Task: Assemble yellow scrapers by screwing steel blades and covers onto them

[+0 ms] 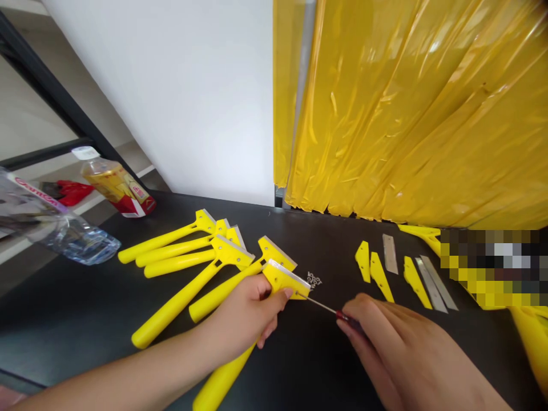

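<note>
Currently pinching, at lower centre of the frame with the closed left hand (250, 312), the head of a yellow scraper (280, 277): smooth moulded plastic with a bright metal edge along the top, and a rounded handle slanting down to the bottom of the frame. Gripping, at lower right with the curled fingers of the right hand (387, 342), a screwdriver (341, 315) with a slim straight metal shaft and a reddish, mostly hidden handle. Reaching with its tip to the right end of the scraper head; too small to tell whether seated in a screw.

Heaped loosely just behind, tiny metallic pieces (314, 279). Fanned out left of centre, five similar scrapers (177, 302), with glossy tubular handles and flared, metal-edged heads, some overlapping. Laid out at right, three flat, tapered yellow plates (363, 262) near thin grey metal strips (390, 254). Spread beneath, a smooth black tabletop (64, 291). Toward the left edge, a white-capped bottle (124, 188) and a clear, ridged bottle (81, 234). Hanging across upper right, shiny, creased yellow sheeting (385, 114).
</note>
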`<state>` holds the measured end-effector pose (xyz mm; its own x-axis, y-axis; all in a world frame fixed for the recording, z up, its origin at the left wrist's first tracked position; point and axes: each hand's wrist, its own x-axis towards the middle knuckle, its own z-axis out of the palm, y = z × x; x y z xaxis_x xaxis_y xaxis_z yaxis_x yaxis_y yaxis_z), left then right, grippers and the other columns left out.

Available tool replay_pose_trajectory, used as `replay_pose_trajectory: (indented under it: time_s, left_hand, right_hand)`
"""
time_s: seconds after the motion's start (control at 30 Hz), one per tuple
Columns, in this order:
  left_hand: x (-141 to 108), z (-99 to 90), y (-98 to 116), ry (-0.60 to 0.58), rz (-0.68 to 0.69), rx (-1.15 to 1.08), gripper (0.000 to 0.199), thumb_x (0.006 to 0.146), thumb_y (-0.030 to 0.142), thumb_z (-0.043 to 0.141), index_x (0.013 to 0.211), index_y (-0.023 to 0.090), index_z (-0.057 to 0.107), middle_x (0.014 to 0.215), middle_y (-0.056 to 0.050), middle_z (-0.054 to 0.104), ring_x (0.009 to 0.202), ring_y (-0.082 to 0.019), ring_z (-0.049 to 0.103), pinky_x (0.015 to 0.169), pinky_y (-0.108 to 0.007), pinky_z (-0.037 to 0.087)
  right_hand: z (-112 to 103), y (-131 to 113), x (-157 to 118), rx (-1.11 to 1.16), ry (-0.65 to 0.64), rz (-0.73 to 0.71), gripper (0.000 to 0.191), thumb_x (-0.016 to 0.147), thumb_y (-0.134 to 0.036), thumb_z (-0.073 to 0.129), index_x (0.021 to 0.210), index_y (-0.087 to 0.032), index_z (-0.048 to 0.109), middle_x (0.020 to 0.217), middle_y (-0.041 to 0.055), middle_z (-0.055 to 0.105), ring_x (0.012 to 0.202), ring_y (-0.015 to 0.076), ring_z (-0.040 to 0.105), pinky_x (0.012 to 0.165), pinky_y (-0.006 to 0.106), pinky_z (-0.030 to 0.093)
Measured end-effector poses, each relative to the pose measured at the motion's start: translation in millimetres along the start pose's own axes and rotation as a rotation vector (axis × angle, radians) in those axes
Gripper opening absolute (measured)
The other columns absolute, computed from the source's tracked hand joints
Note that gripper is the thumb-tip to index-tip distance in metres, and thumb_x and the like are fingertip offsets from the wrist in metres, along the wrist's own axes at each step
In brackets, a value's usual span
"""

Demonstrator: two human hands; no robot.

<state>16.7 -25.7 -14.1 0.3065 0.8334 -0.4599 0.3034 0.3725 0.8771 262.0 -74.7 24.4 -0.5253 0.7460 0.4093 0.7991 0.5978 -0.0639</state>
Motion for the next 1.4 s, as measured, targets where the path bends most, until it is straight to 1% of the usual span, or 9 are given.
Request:
replay_pose_trajectory:
  time_s: [0.2, 0.5, 0.77, 0.87, 0.93, 1.0, 1.07, 1.2, 1.4]
  left_hand:
    - [-1.0, 0.3, 2.0, 0.009, -0.007, 0.011, 0.042, 0.094, 0.057, 0.059, 0.073, 0.022, 0.049, 0.045, 0.007, 0.051, 0.035, -0.009, 0.043, 0.039, -0.020, 0.031]
    - [-5.8, 3.9, 5.8, -0.020, -0.027, -0.035, 0.039, 0.092, 0.056, 0.062, 0.076, 0.022, 0.051, 0.046, 0.007, 0.051, 0.036, -0.010, 0.043, 0.039, -0.021, 0.033]
    - [-6.8, 4.4, 10.6, 0.020, 0.011, -0.138, 0.041, 0.093, 0.058, 0.061, 0.078, 0.021, 0.054, 0.046, 0.006, 0.051, 0.039, -0.010, 0.044, 0.042, -0.021, 0.035]
    - [-6.7, 4.1, 7.6, -0.025, -0.003, -0.196, 0.041, 0.094, 0.058, 0.060, 0.081, 0.020, 0.056, 0.047, 0.005, 0.051, 0.040, -0.010, 0.044, 0.042, -0.021, 0.035]
    - [-6.7, 4.1, 7.3, -0.030, -0.008, -0.238, 0.040, 0.095, 0.057, 0.059, 0.083, 0.020, 0.057, 0.048, 0.005, 0.052, 0.041, -0.010, 0.045, 0.042, -0.020, 0.036]
    - [-7.0, 4.1, 9.0, -0.004, 0.010, -0.294, 0.034, 0.096, 0.053, 0.060, 0.088, 0.020, 0.057, 0.053, 0.004, 0.054, 0.043, -0.011, 0.047, 0.042, -0.020, 0.038]
    - [-8.0, 4.0, 12.1, 0.020, 0.039, -0.369, 0.027, 0.097, 0.046, 0.060, 0.094, 0.019, 0.057, 0.065, 0.002, 0.062, 0.047, -0.011, 0.050, 0.044, -0.021, 0.040]
    - [-10.7, 3.4, 17.9, 0.023, 0.080, -0.465, 0.021, 0.100, 0.038, 0.055, 0.099, 0.017, 0.057, 0.096, -0.008, 0.072, 0.054, -0.010, 0.056, 0.049, -0.022, 0.044]
    - [-11.3, 0.7, 20.7, 0.012, 0.091, -0.536, 0.026, 0.104, 0.042, 0.056, 0.112, 0.018, 0.060, 0.108, -0.011, 0.074, 0.065, -0.012, 0.061, 0.057, -0.023, 0.050]
  right_hand:
    - [-4.0, -0.9, 2.4, 0.001, -0.043, 0.015, 0.022, 0.107, -0.026, 0.044, 0.087, -0.025, 0.053, 0.070, -0.0031, 0.062, 0.055, 0.0150, 0.062, 0.054, 0.031, 0.039]
    - [1.7, -2.5, -2.0, -0.012, 0.064, 0.040, 0.036, 0.107, -0.031, 0.050, 0.072, -0.025, 0.049, 0.051, -0.0057, 0.053, 0.038, 0.0114, 0.051, 0.045, 0.034, 0.029]
    - [6.7, 0.9, -6.7, 0.172, 0.044, 0.147, 0.024, 0.104, -0.038, 0.057, 0.085, -0.025, 0.062, 0.059, -0.0044, 0.063, 0.048, 0.0139, 0.062, 0.049, 0.027, 0.045]
    - [3.9, 3.7, -5.5, 0.362, 0.080, 0.228, 0.014, 0.102, -0.038, 0.061, 0.093, -0.027, 0.063, 0.069, -0.0042, 0.070, 0.055, 0.0132, 0.067, 0.052, 0.024, 0.051]
    - [0.6, 6.9, -5.7, 0.431, 0.181, 0.235, 0.006, 0.102, -0.033, 0.061, 0.103, -0.028, 0.062, 0.085, -0.0010, 0.076, 0.069, 0.0147, 0.073, 0.062, 0.023, 0.056]
    - [-1.6, 11.5, -6.5, 0.401, 0.319, 0.239, 0.012, 0.101, -0.022, 0.055, 0.111, -0.026, 0.061, 0.110, 0.0054, 0.076, 0.094, 0.0187, 0.076, 0.081, 0.028, 0.059]
    - [-0.4, 18.0, -6.4, 0.311, 0.367, 0.241, 0.021, 0.100, -0.015, 0.050, 0.117, -0.024, 0.059, 0.122, 0.0094, 0.073, 0.112, 0.0220, 0.072, 0.093, 0.033, 0.058]
    - [17.2, 33.3, -2.2, 0.167, 0.066, 0.156, 0.029, 0.102, -0.015, 0.045, 0.126, -0.023, 0.060, 0.111, 0.0086, 0.074, 0.099, 0.0225, 0.075, 0.082, 0.035, 0.061]
    - [52.7, 41.9, 0.6, 0.089, -0.264, 0.159, 0.047, 0.099, -0.009, 0.037, 0.136, -0.028, 0.061, 0.104, 0.0048, 0.070, 0.077, 0.0202, 0.075, 0.066, 0.034, 0.059]
